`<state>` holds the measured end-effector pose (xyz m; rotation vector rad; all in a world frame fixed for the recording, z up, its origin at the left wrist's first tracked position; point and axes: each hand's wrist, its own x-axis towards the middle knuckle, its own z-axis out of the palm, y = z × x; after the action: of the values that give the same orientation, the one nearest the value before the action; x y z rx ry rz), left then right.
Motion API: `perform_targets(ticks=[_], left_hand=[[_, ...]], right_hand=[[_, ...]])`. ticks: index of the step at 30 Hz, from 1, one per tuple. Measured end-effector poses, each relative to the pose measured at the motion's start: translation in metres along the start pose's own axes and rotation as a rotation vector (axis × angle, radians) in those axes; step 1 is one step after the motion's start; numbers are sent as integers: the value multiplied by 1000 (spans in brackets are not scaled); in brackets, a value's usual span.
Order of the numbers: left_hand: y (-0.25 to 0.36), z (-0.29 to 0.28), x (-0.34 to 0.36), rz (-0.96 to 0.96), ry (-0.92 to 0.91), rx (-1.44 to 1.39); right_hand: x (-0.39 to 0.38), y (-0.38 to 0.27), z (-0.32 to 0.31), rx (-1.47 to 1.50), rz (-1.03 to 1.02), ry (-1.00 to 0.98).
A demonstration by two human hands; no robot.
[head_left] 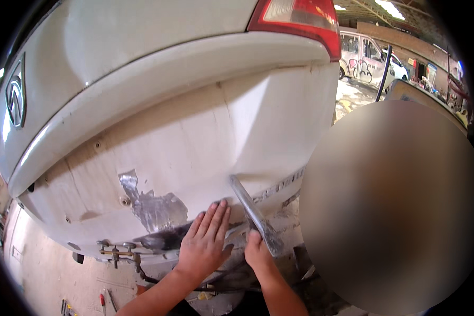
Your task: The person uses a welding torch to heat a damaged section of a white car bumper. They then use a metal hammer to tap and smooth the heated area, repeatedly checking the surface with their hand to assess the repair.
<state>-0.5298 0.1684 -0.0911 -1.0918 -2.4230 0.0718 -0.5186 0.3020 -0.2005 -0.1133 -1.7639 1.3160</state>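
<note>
The rear of a white car (195, 116) fills most of the view. My left hand (205, 242) lies flat on its lower panel, fingers stretched out and pointing up. To the left of these fingertips is a patch of bare, scraped metal (160, 208), with a dark smear below it. My right hand (255, 250) is closed around a hammer (253, 208) with a long grey metal head. One end of the head is at the white panel; whether it touches I cannot tell. The hammer's handle is mostly hidden by my fist.
A metal clamp fitting (117, 254) sits at the panel's lower edge on the left. Hand tools, one with a red handle (102, 301), lie on the floor (47, 253). A red tail light (297, 21) is above. Farther off stands a van (361, 58). A large blurred disc hides the right side.
</note>
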Motion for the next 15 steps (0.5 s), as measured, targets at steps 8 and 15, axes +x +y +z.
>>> perform_targets(ticks=[8,15], left_hand=[[-1,1,0,14,2,13],[2,1,-2,15,-5,15]], right_hand=[[11,-18,-1,-75,-49,16],[-3,-8,-2,-33,-36,39]])
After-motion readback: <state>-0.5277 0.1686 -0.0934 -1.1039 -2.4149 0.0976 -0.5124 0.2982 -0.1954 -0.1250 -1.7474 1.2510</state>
